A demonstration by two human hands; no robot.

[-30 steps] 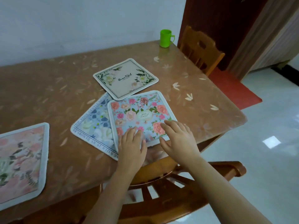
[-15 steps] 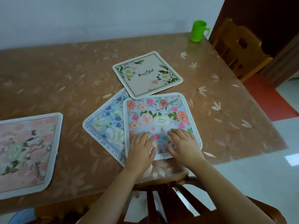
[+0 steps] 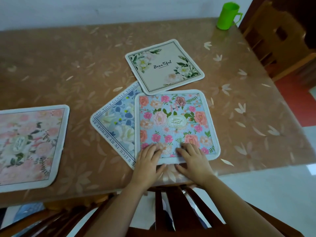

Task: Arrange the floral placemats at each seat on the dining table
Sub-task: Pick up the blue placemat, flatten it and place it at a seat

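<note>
A light-blue placemat with pink and orange flowers [image 3: 174,124] lies near the table's front edge. My left hand [image 3: 147,165] and my right hand [image 3: 194,161] both rest flat on its near edge, fingers straight, thumbs off the mat on the table. It overlaps a tilted blue-and-white placemat with lettering round its border [image 3: 116,124]. A cream placemat reading "Beautiful" [image 3: 164,66] lies just behind, its corner over the blue-and-white one. A pink floral placemat [image 3: 29,144] lies alone at the left front, partly cut off by the frame.
The table [image 3: 68,62] has a brown petal-patterned cover and stands against a white wall. A green cup [image 3: 226,13] stands at the far right corner. A wooden chair [image 3: 280,38] is at the right end, another chair back [image 3: 179,209] below my arms.
The view has swung left and closer. My hands slid the flowered blue mat to sit squarer to the front edge, and both hands stay pressed on its near edge.
</note>
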